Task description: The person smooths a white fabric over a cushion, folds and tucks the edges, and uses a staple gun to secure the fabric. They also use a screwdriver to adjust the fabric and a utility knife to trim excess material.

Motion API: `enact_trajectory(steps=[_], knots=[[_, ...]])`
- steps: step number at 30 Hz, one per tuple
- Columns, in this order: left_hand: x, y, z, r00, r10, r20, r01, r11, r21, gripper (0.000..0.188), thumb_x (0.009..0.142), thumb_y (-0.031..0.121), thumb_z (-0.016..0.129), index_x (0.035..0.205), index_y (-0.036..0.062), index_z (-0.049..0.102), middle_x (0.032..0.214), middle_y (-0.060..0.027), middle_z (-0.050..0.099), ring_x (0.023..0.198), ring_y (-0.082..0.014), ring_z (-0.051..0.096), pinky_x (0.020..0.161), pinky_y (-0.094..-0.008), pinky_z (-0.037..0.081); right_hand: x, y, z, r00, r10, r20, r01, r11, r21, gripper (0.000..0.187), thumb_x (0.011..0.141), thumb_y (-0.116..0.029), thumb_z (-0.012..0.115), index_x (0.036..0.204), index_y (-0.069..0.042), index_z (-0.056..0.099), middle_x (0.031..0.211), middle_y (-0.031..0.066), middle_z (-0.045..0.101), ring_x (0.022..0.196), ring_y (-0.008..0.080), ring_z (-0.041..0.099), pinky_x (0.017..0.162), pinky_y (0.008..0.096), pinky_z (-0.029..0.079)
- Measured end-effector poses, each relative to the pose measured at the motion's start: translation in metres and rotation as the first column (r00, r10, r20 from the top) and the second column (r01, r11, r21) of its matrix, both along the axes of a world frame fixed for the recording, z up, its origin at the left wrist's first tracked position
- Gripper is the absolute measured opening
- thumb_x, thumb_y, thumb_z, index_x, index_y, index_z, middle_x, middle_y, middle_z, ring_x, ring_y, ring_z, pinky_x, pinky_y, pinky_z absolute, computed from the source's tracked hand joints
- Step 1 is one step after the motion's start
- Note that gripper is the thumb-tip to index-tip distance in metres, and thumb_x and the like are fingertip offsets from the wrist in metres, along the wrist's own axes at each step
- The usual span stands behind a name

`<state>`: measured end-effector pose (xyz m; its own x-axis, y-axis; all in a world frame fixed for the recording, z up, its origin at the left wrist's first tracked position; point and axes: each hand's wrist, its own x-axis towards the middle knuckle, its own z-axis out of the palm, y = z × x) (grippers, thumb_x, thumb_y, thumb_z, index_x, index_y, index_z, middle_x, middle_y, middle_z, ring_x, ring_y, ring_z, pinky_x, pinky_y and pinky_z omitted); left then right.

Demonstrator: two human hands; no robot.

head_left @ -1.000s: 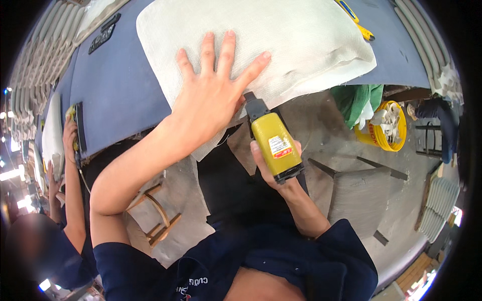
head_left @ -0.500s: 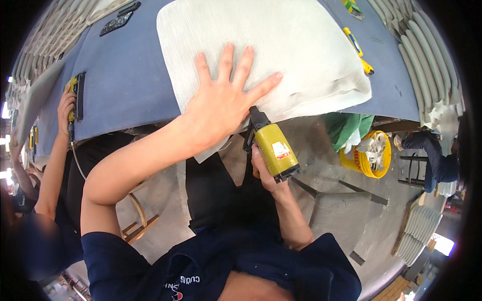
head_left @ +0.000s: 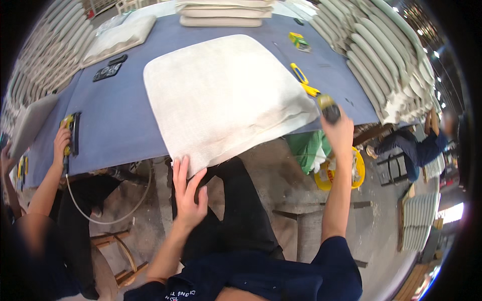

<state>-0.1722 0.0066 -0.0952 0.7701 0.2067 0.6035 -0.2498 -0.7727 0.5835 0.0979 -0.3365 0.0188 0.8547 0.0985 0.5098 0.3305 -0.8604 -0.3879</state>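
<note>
A pale seat pad point(head_left: 226, 95) covered in off-white cloth lies on the blue-covered table, its near edge loose and creased. At the pad's near-left corner, my left hand point(head_left: 190, 203) touches the cloth with its fingers stretched and apart. My right hand point(head_left: 339, 134) grips a yellow and black staple gun point(head_left: 329, 109), blurred by motion, over the table edge by the pad's right corner. Just beyond the gun lies a yellow tool point(head_left: 310, 90), with a yellow and blue cutter point(head_left: 299, 73) beside it.
Stacks of grey pads point(head_left: 374, 65) stand right, left and at the back. A co-worker's hand point(head_left: 62, 143) holds another staple gun point(head_left: 73, 134) on the left, its hose hanging below. A yellow bucket point(head_left: 357, 173) and grey stool point(head_left: 310, 233) stand below the table at right.
My left hand has gone from lying flat on the pad to its near-left corner. My right hand has carried the staple gun rightward and up, from the near edge to the right corner.
</note>
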Motion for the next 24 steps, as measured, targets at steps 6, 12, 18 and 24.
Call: enact_trajectory(steps=[6,12,18,24], knots=[[0.002,-0.060,-0.020,0.928,-0.367,0.068,0.246,0.466,-0.850,0.040,0.110,0.030,0.056,0.139,0.0036,0.047,0.105,-0.0093,0.069,0.088,-0.0195,0.072,0.074,-0.0267,0.051,0.127,-0.057,-0.069,0.970,-0.180,0.165,0.226,0.918,-0.325,0.048,0.092,-0.043,0.074,0.128,-0.012,0.073,0.138,0.0296,0.066,0.125,0.0468,0.064,0.103,0.0566,0.052],[0.047,0.009,0.015,0.953,-0.265,-0.148,-0.066,0.293,-0.954,0.054,0.112,0.059,0.048,0.105,0.0084,0.063,0.079,-0.0012,0.062,0.065,-0.0116,0.056,0.056,-0.0263,0.034,0.120,-0.050,-0.113,0.893,-0.126,0.431,0.232,0.951,-0.203,0.032,0.090,-0.033,0.071,0.115,-0.014,0.080,0.152,0.0232,0.058,0.141,0.0402,0.051,0.118,0.0538,0.036],[0.026,0.066,0.038,0.995,-0.093,0.047,0.070,0.267,-0.961,0.042,0.114,0.046,0.054,0.091,0.0109,0.056,0.067,0.0069,0.035,0.060,-0.0067,0.031,0.061,-0.0280,0.028,0.050,-0.045,-0.084,0.895,0.068,0.441,-0.152,0.975,0.160,0.017,0.095,-0.012,0.068,0.110,-0.009,0.078,0.144,0.0136,0.066,0.136,0.0366,0.056,0.113,0.0481,0.044],[-0.015,0.050,-0.036,0.977,-0.162,-0.136,-0.035,0.511,-0.859,0.049,0.118,0.042,0.042,0.084,0.0083,0.051,0.074,-0.0032,0.046,0.070,-0.0171,0.045,0.069,-0.0348,0.037,-0.039,-0.111,-0.200,0.988,-0.059,-0.145,0.129,0.836,0.533,0.022,0.098,-0.006,0.062,0.116,0.000,0.073,0.098,0.0154,0.074,0.091,0.0247,0.072,0.088,0.0356,0.055]])
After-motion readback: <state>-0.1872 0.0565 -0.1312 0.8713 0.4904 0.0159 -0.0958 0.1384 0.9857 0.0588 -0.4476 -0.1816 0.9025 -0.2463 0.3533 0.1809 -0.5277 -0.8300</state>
